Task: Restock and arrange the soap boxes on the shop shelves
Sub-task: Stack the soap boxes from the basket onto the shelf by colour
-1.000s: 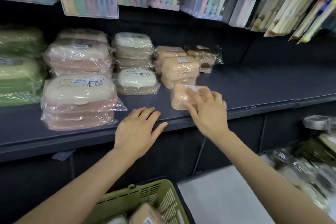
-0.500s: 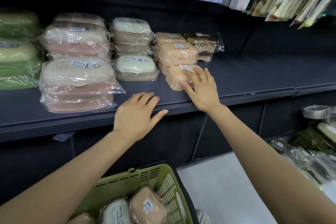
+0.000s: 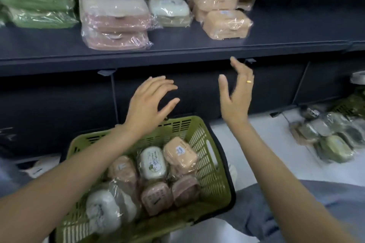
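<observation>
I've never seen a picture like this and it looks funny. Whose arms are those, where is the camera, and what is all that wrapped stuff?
The camera sits on a person's head and looks down, so you see that person's own two arms. The left hand and the right hand are both open and hold nothing. They hover in front of a dark shelf, above a green basket. On the shelf lie soap boxes in clear wrap: green ones, pink ones, a white one and peach ones. The basket holds more, such as a white box and a peach box. More wrapped packs lie on the floor at the right.
</observation>
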